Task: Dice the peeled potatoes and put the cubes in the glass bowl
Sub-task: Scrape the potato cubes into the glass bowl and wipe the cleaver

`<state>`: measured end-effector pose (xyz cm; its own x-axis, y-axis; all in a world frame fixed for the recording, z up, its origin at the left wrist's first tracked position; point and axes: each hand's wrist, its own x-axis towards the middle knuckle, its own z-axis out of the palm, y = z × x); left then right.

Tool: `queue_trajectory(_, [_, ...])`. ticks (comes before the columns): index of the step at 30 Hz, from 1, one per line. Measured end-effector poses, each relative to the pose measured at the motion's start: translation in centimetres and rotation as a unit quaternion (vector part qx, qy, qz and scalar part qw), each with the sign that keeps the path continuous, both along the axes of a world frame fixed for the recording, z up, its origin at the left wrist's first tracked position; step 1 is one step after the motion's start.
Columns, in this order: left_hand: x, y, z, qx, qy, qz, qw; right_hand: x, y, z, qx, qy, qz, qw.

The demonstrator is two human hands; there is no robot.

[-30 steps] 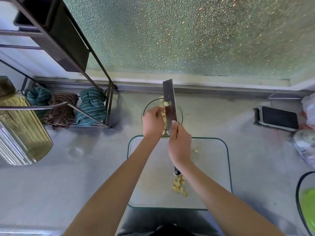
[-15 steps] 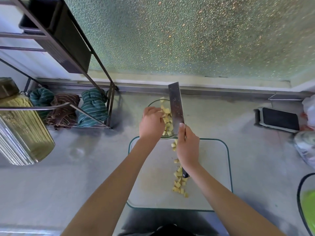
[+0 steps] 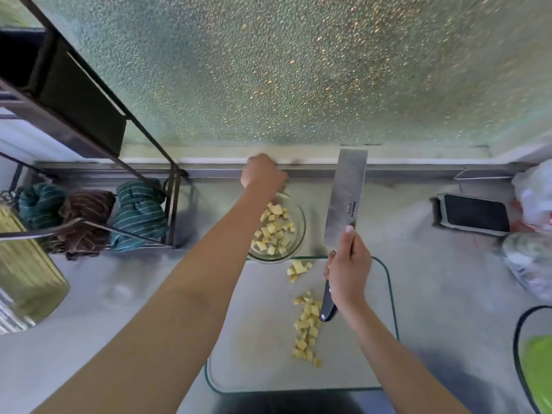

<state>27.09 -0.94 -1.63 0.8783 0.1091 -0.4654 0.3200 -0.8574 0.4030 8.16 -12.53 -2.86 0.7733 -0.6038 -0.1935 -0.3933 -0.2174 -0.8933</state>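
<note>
A glass bowl (image 3: 298, 234) holding several yellow potato cubes (image 3: 273, 230) stands just beyond the glass cutting board (image 3: 254, 339). My left hand (image 3: 263, 174) reaches over the bowl, its fingers curled down at the far rim; the fingertips are hidden. My right hand (image 3: 348, 270) grips the black handle of a cleaver (image 3: 346, 198), index finger along the blade, which points away above the counter to the right of the bowl. Loose cubes lie on the board in a small cluster (image 3: 297, 268) near the bowl and a longer strip (image 3: 307, 327) beside the handle.
A metal rack (image 3: 98, 115) with rolled striped towels (image 3: 140, 213) stands at the left, a ribbed metal container (image 3: 27, 264) nearer. At the right lie a black-and-grey tray (image 3: 475, 215), plastic bags (image 3: 531, 258) and a green item (image 3: 537, 375). A frosted window backs the counter.
My left hand has left the blade and moved to the bowl's far rim. The cleaver has swung right, off the bowl. More cubes now lie in the bowl and on the board.
</note>
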Motion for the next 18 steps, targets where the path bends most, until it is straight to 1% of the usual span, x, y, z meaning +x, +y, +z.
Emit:
queue_trajectory(5, [-0.7, -1.6, 0.7, 0.109, 0.016, -0.083, 0.99, -0.2, 0.2, -0.3, 0.001, 0.024, 0.015, 1.0])
queue_trajectory(7, [-0.7, -2.0, 0.4, 0.115, 0.032, -0.102, 0.988, -0.1, 0.5, -0.2, 0.005, 0.027, 0.024, 0.999])
queue_trajectory(11, [-0.8, -2.9, 0.6, 0.137, 0.064, -0.098, 0.984, 0.3, 1.1, 0.3, 0.002, 0.027, 0.035, 0.999])
queue_trajectory(18, [-1.7, -4.7, -0.3, 0.165, 0.056, -0.105, 0.979, 0.5, 1.2, 0.7, -0.012, 0.018, 0.044, 0.999])
